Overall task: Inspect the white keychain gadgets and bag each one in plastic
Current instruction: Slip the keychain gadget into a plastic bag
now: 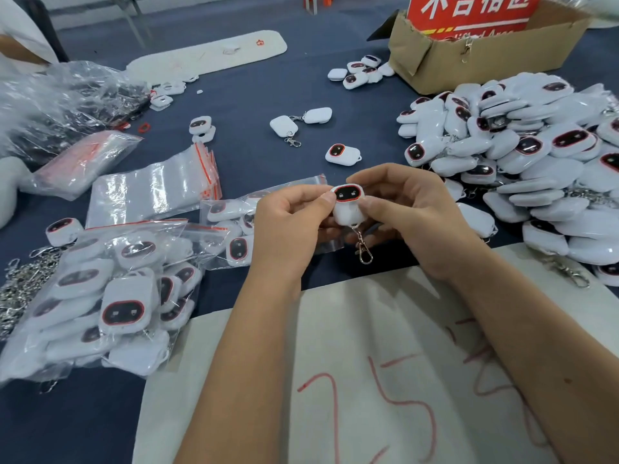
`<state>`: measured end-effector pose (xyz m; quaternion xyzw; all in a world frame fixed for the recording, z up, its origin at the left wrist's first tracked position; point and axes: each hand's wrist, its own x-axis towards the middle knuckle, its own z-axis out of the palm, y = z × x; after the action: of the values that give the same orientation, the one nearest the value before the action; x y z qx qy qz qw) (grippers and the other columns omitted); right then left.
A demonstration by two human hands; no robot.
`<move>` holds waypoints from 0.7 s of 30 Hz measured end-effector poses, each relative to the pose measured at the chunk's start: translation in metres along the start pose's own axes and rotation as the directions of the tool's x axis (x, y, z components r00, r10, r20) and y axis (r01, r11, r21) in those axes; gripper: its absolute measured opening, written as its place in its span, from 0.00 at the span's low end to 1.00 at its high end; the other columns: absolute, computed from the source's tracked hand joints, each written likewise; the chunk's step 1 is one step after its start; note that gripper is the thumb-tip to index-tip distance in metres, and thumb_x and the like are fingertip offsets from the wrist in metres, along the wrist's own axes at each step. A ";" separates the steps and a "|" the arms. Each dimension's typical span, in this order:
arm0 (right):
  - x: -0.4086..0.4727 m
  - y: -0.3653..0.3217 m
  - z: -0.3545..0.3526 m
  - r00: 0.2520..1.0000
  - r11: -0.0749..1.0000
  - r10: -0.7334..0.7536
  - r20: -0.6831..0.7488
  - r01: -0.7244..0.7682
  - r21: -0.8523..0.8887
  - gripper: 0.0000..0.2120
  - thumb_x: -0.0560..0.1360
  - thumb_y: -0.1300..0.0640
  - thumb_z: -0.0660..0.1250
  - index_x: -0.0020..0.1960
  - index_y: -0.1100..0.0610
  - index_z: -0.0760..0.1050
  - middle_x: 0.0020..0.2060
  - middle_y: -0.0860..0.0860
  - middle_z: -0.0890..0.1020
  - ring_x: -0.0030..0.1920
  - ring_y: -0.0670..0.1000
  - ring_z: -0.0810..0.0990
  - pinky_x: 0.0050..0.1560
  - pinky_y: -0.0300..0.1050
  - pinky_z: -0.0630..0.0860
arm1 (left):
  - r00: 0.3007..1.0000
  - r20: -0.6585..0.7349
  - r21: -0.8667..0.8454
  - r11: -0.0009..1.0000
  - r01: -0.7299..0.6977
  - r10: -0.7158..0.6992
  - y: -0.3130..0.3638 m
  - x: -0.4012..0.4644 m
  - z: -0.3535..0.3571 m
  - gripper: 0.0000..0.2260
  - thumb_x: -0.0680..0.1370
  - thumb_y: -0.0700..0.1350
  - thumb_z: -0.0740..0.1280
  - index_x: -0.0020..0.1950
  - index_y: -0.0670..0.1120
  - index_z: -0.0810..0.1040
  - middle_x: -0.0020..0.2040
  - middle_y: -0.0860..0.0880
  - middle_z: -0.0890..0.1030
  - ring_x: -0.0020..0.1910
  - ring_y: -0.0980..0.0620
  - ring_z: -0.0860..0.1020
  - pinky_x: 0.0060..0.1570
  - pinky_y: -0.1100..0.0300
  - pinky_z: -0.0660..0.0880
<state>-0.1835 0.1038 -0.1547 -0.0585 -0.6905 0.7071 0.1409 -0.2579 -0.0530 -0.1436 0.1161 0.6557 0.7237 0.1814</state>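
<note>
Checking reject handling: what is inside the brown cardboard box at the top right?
Inside the brown cardboard box stands a red sign with white characters; a metal clasp hangs over its front wall. Its walls hide the bottom.

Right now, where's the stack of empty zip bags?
In the head view, the stack of empty zip bags lies on the table left of the left hand, just beyond the pile of bagged gadgets.

Dark blue counter (244, 95). Right of the right hand (415, 216): heap of unbagged gadgets (522, 155). Left of the left hand (288, 222): bagged gadgets (110, 303), stack of empty bags (154, 192) and loose clasps (20, 289). Beyond the hands: stray gadgets (343, 154), cardboard box (482, 58). Below the hands: white sheet (368, 380) with red marks.
</note>
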 end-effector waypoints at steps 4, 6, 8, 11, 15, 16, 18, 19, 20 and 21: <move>0.000 0.001 0.000 1.000 1.000 -0.008 -0.006 0.008 0.001 0.09 0.81 0.67 0.67 0.60 0.62 0.81 0.46 0.64 0.85 0.37 0.55 0.86 0.35 0.41 0.82 | 0.999 0.022 -0.014 1.000 0.023 -0.023 0.000 0.000 0.000 0.08 0.82 0.38 0.67 0.51 0.40 0.86 0.47 0.41 0.88 0.47 0.43 0.87 0.41 0.57 0.83; 0.000 0.002 0.000 1.000 1.000 -0.029 0.003 0.029 -0.009 0.09 0.81 0.67 0.68 0.60 0.61 0.81 0.46 0.60 0.86 0.37 0.54 0.86 0.35 0.42 0.82 | 0.999 0.034 -0.019 1.000 0.019 -0.019 0.000 0.000 -0.001 0.08 0.82 0.38 0.67 0.51 0.41 0.86 0.47 0.43 0.88 0.44 0.46 0.87 0.40 0.59 0.82; 0.000 0.002 0.001 0.998 0.997 -0.065 0.010 0.065 -0.036 0.09 0.81 0.67 0.68 0.59 0.60 0.81 0.47 0.58 0.87 0.37 0.54 0.86 0.35 0.43 0.82 | 0.999 0.041 -0.027 1.000 0.003 -0.002 0.001 -0.001 -0.001 0.08 0.82 0.37 0.68 0.51 0.45 0.86 0.45 0.45 0.88 0.42 0.49 0.86 0.39 0.60 0.82; 0.000 0.001 0.001 0.995 0.993 -0.101 0.012 0.102 -0.061 0.10 0.81 0.68 0.68 0.59 0.59 0.81 0.47 0.56 0.87 0.37 0.53 0.86 0.35 0.43 0.82 | 0.998 0.055 -0.048 0.999 -0.009 0.012 0.002 -0.001 -0.002 0.08 0.82 0.37 0.68 0.51 0.46 0.86 0.44 0.47 0.87 0.41 0.51 0.86 0.37 0.63 0.80; -0.001 0.001 0.001 0.993 0.990 -0.117 0.003 0.117 -0.075 0.10 0.81 0.68 0.69 0.59 0.58 0.81 0.47 0.53 0.87 0.37 0.53 0.86 0.35 0.43 0.82 | 0.998 0.066 -0.042 0.999 -0.006 0.009 0.002 -0.001 -0.003 0.08 0.82 0.37 0.67 0.54 0.44 0.85 0.46 0.45 0.87 0.42 0.51 0.86 0.37 0.64 0.79; -0.001 0.001 0.001 0.993 0.990 -0.118 -0.001 0.118 -0.076 0.10 0.80 0.68 0.69 0.59 0.57 0.81 0.47 0.52 0.87 0.37 0.54 0.87 0.35 0.43 0.82 | 0.998 0.069 -0.042 0.999 -0.005 0.008 0.002 -0.001 -0.003 0.08 0.82 0.37 0.67 0.55 0.44 0.85 0.46 0.45 0.87 0.42 0.51 0.86 0.37 0.64 0.79; -0.002 0.001 0.002 0.992 0.988 -0.126 -0.012 0.125 -0.086 0.11 0.80 0.67 0.70 0.59 0.56 0.82 0.48 0.51 0.87 0.37 0.54 0.86 0.36 0.43 0.82 | 0.997 0.078 -0.050 0.999 -0.001 0.004 0.002 -0.002 -0.003 0.08 0.82 0.37 0.66 0.54 0.44 0.85 0.46 0.45 0.87 0.42 0.51 0.86 0.37 0.64 0.79; -0.002 0.001 0.002 0.991 0.987 -0.132 -0.016 0.130 -0.092 0.11 0.80 0.67 0.70 0.59 0.55 0.82 0.48 0.50 0.87 0.37 0.54 0.86 0.35 0.44 0.82 | 0.997 0.080 -0.053 0.999 0.002 0.002 0.003 -0.001 -0.003 0.08 0.82 0.37 0.66 0.54 0.44 0.85 0.46 0.45 0.87 0.42 0.51 0.86 0.37 0.64 0.79; -0.002 0.001 0.002 0.990 0.986 -0.139 -0.018 0.136 -0.098 0.11 0.80 0.67 0.70 0.59 0.55 0.83 0.48 0.50 0.87 0.38 0.54 0.86 0.35 0.44 0.82 | 0.997 0.079 -0.054 0.999 0.003 0.001 0.002 -0.001 -0.003 0.08 0.82 0.38 0.66 0.55 0.44 0.85 0.46 0.45 0.87 0.43 0.51 0.86 0.38 0.64 0.79; -0.002 0.001 0.003 0.989 0.985 -0.145 -0.018 0.142 -0.100 0.12 0.80 0.67 0.70 0.58 0.54 0.83 0.48 0.50 0.87 0.38 0.54 0.87 0.35 0.44 0.82 | 0.997 0.075 -0.052 0.999 0.004 0.000 0.002 -0.001 -0.003 0.07 0.82 0.38 0.67 0.55 0.44 0.85 0.46 0.44 0.87 0.43 0.50 0.86 0.38 0.63 0.79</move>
<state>-0.1826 0.1008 -0.1555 -0.0245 -0.7251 0.6593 0.1973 -0.2584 -0.0564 -0.1415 0.1381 0.6295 0.7354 0.2095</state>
